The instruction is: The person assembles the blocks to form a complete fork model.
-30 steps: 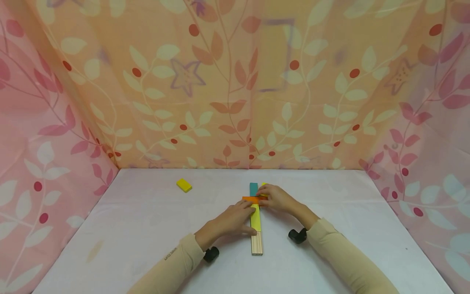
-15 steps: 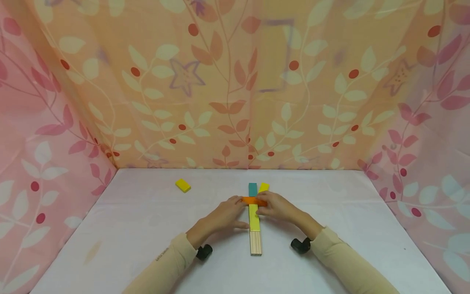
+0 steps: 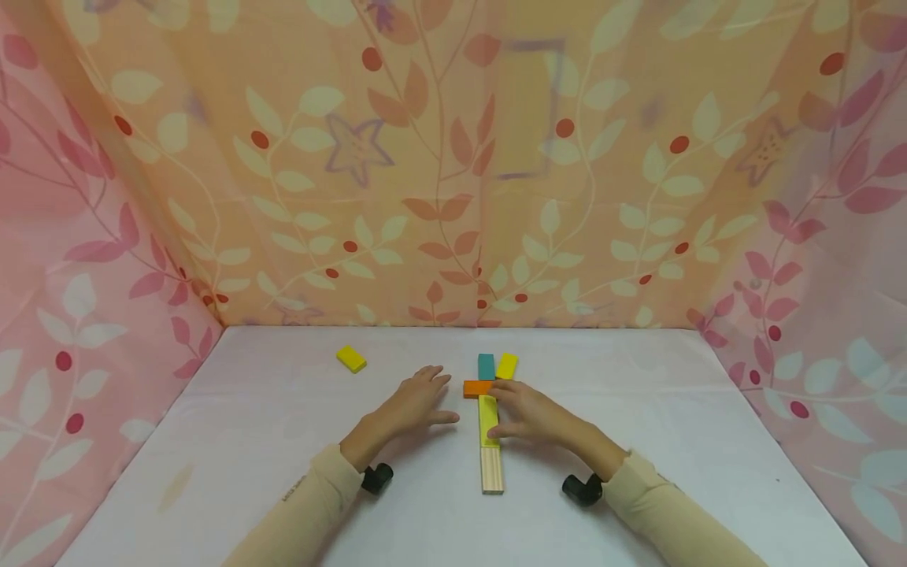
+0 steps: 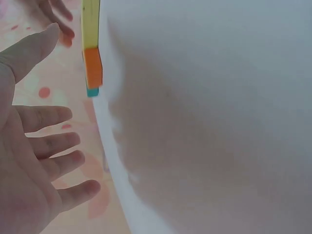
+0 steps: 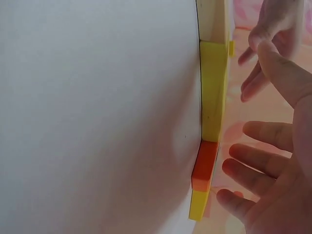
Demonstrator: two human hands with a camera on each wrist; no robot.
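A plain wooden block (image 3: 492,471) and a light yellow block (image 3: 486,413) lie end to end in a line. Across the line's far end sits an orange block (image 3: 476,389), with a teal block (image 3: 486,367) and a small yellow block (image 3: 507,366) beyond it. My left hand (image 3: 407,408) is left of the line, fingers spread and holding nothing. My right hand (image 3: 534,413) hovers at the line's right side, hiding the orange block's right end in the head view. In the right wrist view its loosely extended fingers (image 5: 251,175) stand apart from the blocks.
Another yellow block (image 3: 351,359) lies alone at the back left of the white table (image 3: 248,441). Floral cloth (image 3: 439,173) hangs along the back and both sides. A black wrist camera (image 3: 378,478) is on the left wrist, another (image 3: 583,490) on the right.
Both hands have come away from the orange block. The left hand has drawn off to the left, while the right has moved slightly toward me, uncovering the small yellow block.
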